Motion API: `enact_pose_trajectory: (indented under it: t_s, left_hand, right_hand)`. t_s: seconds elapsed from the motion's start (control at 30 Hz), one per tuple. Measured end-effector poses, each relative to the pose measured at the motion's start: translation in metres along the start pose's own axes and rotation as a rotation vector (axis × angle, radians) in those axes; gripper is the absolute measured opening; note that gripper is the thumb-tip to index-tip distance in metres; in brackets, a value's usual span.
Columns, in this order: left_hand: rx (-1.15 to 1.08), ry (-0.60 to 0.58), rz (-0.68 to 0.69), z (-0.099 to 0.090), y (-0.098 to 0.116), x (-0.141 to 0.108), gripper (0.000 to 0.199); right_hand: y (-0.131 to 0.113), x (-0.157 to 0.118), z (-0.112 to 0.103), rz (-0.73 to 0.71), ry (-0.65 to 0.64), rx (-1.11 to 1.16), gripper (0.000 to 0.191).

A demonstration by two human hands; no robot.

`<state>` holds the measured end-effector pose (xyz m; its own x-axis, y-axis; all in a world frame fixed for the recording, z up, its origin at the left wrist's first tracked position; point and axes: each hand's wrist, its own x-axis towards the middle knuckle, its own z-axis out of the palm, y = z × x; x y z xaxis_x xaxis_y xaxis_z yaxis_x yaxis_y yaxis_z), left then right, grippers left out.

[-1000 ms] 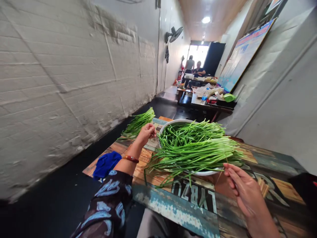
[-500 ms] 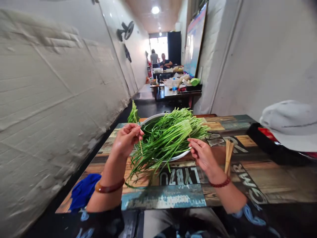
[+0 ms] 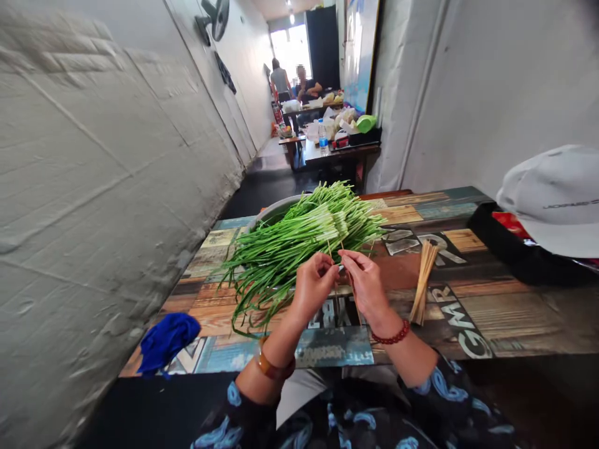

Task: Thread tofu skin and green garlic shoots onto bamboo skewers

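Both my hands are close together in front of a heap of long green chives (image 3: 281, 240). The chives lie in and over a wide bowl (image 3: 267, 215), their pale cut ends to the right. My left hand (image 3: 311, 282) is closed in a pinch on a thin bamboo skewer (image 3: 329, 248). In my right hand (image 3: 367, 280), thumb and fingers pinch another thin skewer (image 3: 342, 245). Both sticks stand roughly upright before the cut ends; whether they touch the chives I cannot tell. A loose bundle of bamboo skewers (image 3: 425, 280) lies right of my right hand.
A crumpled blue cloth (image 3: 168, 342) lies at the left front of the patterned wooden table (image 3: 515, 318). At the right, a white cap (image 3: 552, 199) rests on a black tray (image 3: 498, 249). Two people are at the far tables, which hold bags and a water bottle (image 3: 322, 134).
My hands have come together from either side of the bowl, the left moving far to the right. A green clump seen beyond my left hand no longer shows. The view has tilted down.
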<state>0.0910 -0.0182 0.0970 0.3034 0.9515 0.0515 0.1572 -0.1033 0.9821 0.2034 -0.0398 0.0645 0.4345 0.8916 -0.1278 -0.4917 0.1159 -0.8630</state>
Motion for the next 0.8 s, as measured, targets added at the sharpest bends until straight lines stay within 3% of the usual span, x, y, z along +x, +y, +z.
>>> enact_pose_trajectory:
  t_s: [0.4, 0.67, 0.8]
  left_hand:
    - [0.035, 0.019, -0.105, 0.027, -0.007, -0.019, 0.024]
    - [0.030, 0.043, -0.140, 0.042, 0.002, -0.015, 0.030]
    - [0.019, 0.046, -0.154, 0.043, 0.004, -0.016, 0.032]
  right_hand:
    - [0.008, 0.008, -0.022, -0.033, -0.043, -0.066, 0.032]
    - [0.014, 0.008, -0.035, -0.252, -0.096, -0.171, 0.022]
    - [0.012, 0.006, -0.037, -0.288, -0.105, -0.212, 0.022]
